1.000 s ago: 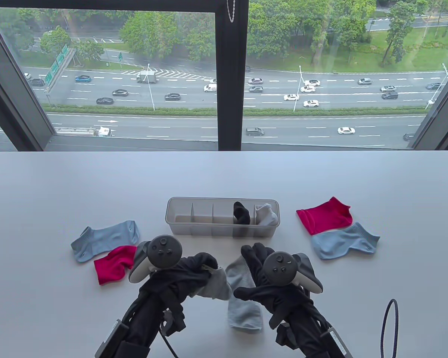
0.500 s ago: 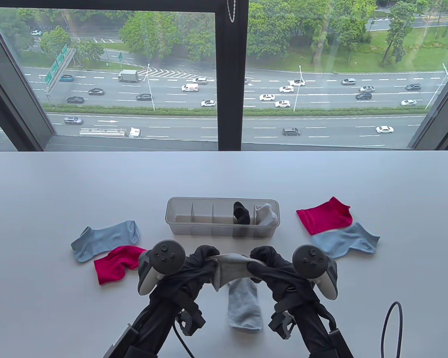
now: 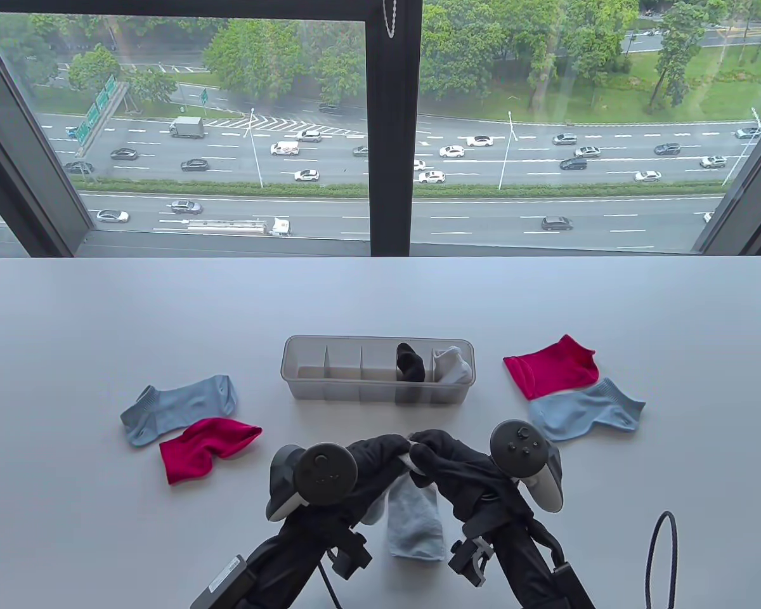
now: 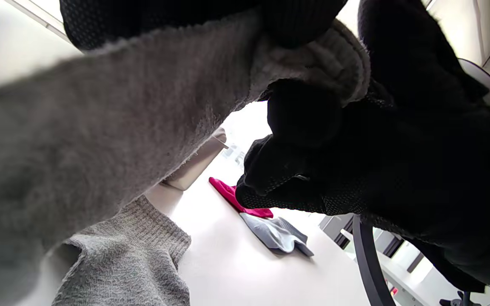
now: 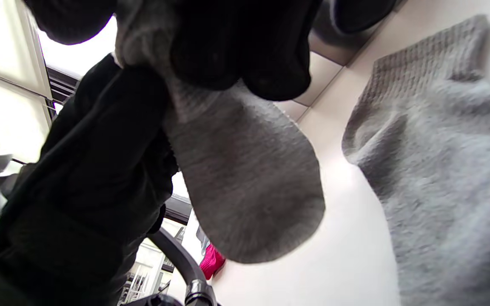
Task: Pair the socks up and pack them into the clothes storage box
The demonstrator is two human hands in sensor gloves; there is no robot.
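Both gloved hands meet above the table's near middle. My left hand [image 3: 390,449] and right hand [image 3: 432,449] each pinch the top of one grey sock [image 5: 245,182], which hangs folded below them. In the left wrist view the same grey sock [image 4: 121,127] fills the frame. Its grey partner [image 3: 413,523] lies flat on the table right under the hands. Behind them stands the clear storage box [image 3: 311,380], with a black sock bundle [image 3: 410,363] and a white one [image 3: 451,366] in its two right compartments. The left compartments hold nothing.
A blue sock [image 3: 177,405] and a red sock [image 3: 206,447] lie at the left. Another red sock [image 3: 552,368] and blue sock [image 3: 586,411] lie at the right. A dark cable loop [image 3: 663,558] rises at the near right edge.
The hands held the grey sock stretched between them; now they have closed together, bringing its ends up to meet. My left hand moved right and turned over.
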